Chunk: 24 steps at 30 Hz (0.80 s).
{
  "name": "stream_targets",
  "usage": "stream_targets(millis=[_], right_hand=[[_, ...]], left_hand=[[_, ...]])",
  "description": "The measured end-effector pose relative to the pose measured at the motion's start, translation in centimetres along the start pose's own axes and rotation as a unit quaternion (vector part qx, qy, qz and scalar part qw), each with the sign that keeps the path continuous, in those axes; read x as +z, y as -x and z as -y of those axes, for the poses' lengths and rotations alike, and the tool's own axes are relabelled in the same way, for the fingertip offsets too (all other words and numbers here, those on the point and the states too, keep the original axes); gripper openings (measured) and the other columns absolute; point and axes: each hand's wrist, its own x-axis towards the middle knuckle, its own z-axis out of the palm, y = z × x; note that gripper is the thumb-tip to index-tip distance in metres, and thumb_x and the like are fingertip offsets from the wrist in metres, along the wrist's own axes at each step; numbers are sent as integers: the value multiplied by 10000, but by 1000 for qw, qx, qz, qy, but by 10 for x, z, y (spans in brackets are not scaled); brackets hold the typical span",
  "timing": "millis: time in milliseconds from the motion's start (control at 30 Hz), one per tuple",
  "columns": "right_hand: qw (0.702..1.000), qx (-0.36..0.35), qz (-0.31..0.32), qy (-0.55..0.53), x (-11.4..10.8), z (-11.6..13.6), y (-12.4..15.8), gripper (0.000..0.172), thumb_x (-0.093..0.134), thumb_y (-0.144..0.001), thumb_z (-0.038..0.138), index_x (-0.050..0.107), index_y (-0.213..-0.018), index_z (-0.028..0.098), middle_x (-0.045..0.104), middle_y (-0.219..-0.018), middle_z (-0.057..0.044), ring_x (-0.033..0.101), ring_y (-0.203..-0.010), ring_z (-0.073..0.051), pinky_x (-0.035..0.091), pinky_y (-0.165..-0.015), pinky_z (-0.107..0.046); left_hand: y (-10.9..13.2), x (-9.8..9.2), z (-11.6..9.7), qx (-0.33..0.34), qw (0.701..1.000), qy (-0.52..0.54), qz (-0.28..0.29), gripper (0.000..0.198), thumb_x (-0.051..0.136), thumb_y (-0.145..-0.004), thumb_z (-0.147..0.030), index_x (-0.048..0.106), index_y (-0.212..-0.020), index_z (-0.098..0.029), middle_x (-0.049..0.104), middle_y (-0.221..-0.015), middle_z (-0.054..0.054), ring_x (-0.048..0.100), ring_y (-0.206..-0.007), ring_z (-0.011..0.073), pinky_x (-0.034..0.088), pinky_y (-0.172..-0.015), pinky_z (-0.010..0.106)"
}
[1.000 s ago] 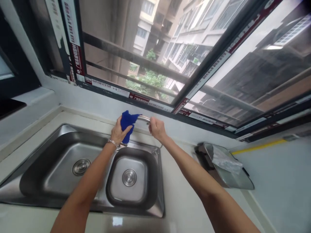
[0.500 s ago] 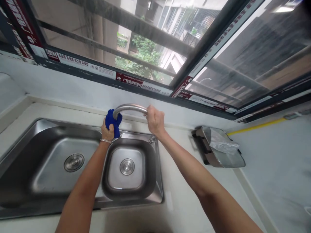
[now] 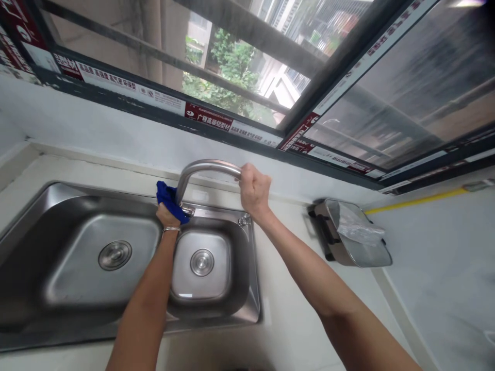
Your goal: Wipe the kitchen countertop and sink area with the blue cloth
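Note:
A curved steel faucet (image 3: 211, 164) rises behind a double-bowl stainless sink (image 3: 254, 288). My right hand (image 3: 255, 189) is closed round the end of its spout. At the base of the spout my left hand (image 3: 167, 215) presses a blue cloth (image 3: 166, 194) against the metal; its fingers are mostly hidden behind the cloth and faucet. The faucet's lever (image 3: 188, 211) sticks out to the right, just beside the cloth.
Drains sit in the large left bowl (image 3: 115, 255) and the small right bowl (image 3: 202, 263). A small metal fitting (image 3: 244, 220) stands on the sink's back right corner. On the counter at right lies a grey-brown case (image 3: 328, 226) with clear plastic (image 3: 359, 224). A barred window (image 3: 232, 77) is behind.
My left hand and the blue cloth have slid down the spout to its base, baring the upper curve and the lever. My right hand keeps its hold on the spout end.

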Motion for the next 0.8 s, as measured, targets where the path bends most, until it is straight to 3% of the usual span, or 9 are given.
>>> stream_targets(millis=[100,200,300,400,533,667,800], right_hand=[[1000,6,1,3,0,-2,0,516,252,-1005,442,499,-610,220,451,-508,38,462,-511,-107,325,-571,-257],[1000,6,1,3,0,-3,0,498,259,-998,430,491,-609,221,443,-506,40,454,-504,-105,320,-567,-257],[1000,2,-2,6,1,-2,1,501,250,-995,435,485,-608,221,439,-505,40,447,-504,-104,315,-569,-258],[1000,-1,-13,10,2,-1,2,508,240,-995,451,467,-602,222,436,-509,38,429,-501,-103,302,-565,-261],[1000,-1,-21,11,3,1,2,508,240,-998,466,442,-599,225,423,-522,38,408,-505,-101,284,-564,-263],[1000,1,-22,0,3,2,2,498,252,-996,467,430,-598,226,428,-527,36,407,-515,-101,290,-564,-258],[1000,-8,-19,-8,2,1,3,494,256,-995,461,426,-596,225,419,-523,40,400,-509,-97,293,-560,-255]], left_hand=[[0,0,8,-24,999,-39,5,411,702,-701,-402,627,-981,-110,646,-959,140,614,-1063,330,473,-937,460],[-1,-4,9,-28,999,-34,23,384,719,-714,-381,633,-1003,-143,661,-1078,113,606,-1092,289,454,-987,420],[1,-10,9,-69,997,-20,-9,361,498,-896,-369,579,-1150,-126,667,-1094,147,629,-1053,271,479,-963,446],[8,-15,8,-95,994,-11,-53,454,321,-961,-335,453,-1328,-103,640,-1188,199,617,-1120,272,470,-999,475],[30,-20,7,-56,996,-10,-65,507,375,-938,-318,387,-1402,-113,522,-1393,232,503,-1314,282,399,-1106,498],[52,-24,6,-17,997,-36,-71,528,375,-928,-356,402,-1393,-110,514,-1375,274,487,-1326,337,412,-1068,593],[58,-20,-7,51,990,-46,-122,545,352,-935,-414,446,-1362,-89,564,-1314,258,520,-1290,324,389,-1099,547]])
